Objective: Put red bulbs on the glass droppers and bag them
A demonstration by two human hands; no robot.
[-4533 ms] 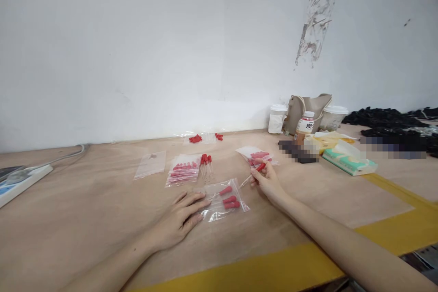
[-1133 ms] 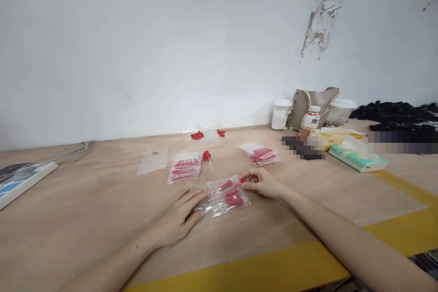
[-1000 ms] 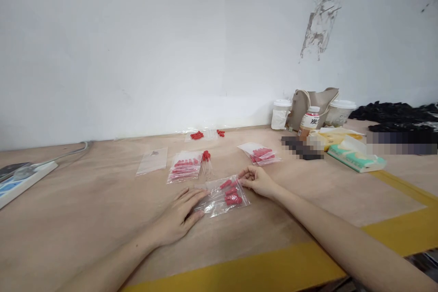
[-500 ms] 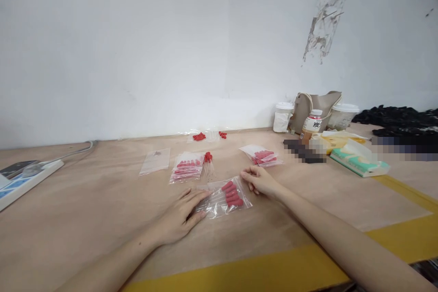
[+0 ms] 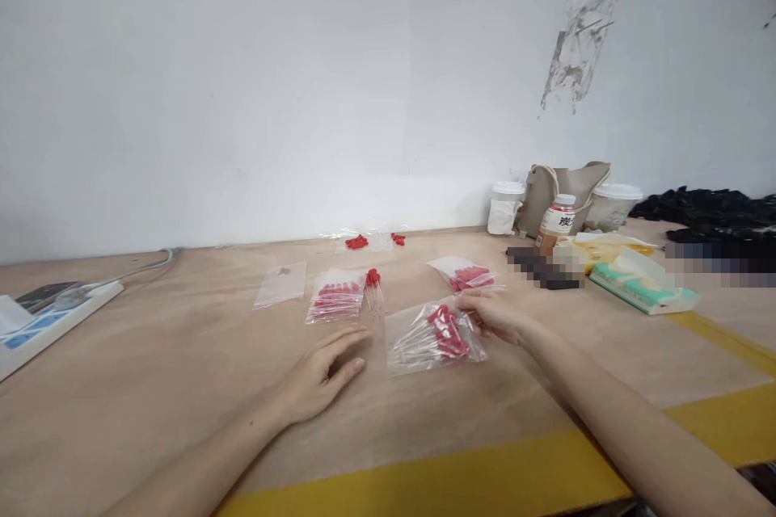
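Note:
My right hand [image 5: 494, 317] pinches the right edge of a clear plastic bag [image 5: 403, 339], which holds several thin sticks with red tips [image 5: 447, 331]. On the table to the left, my left hand [image 5: 331, 367] rests with fingers stretched, apart from the bag and holding nothing. Beyond it lies a stack of small bags [image 5: 335, 296] with red-tipped sticks inside. A loose bunch of red-tipped sticks [image 5: 373, 287] is just right of that stack. Another pile of filled bags [image 5: 466, 275] sits behind my right hand.
A flat, clear bag [image 5: 280, 285] lies left of the stack. Near the wall are bags with red pieces [image 5: 356, 242]. At right stand a lidded cup [image 5: 504, 210], a bottle [image 5: 556, 222] and a tissue pack [image 5: 643, 291]. A power strip [image 5: 90, 307] lies at left.
My right hand has drawn the bag of red-tipped sticks to the right, slightly lifting it. My left hand has let go of it and stays near its former place.

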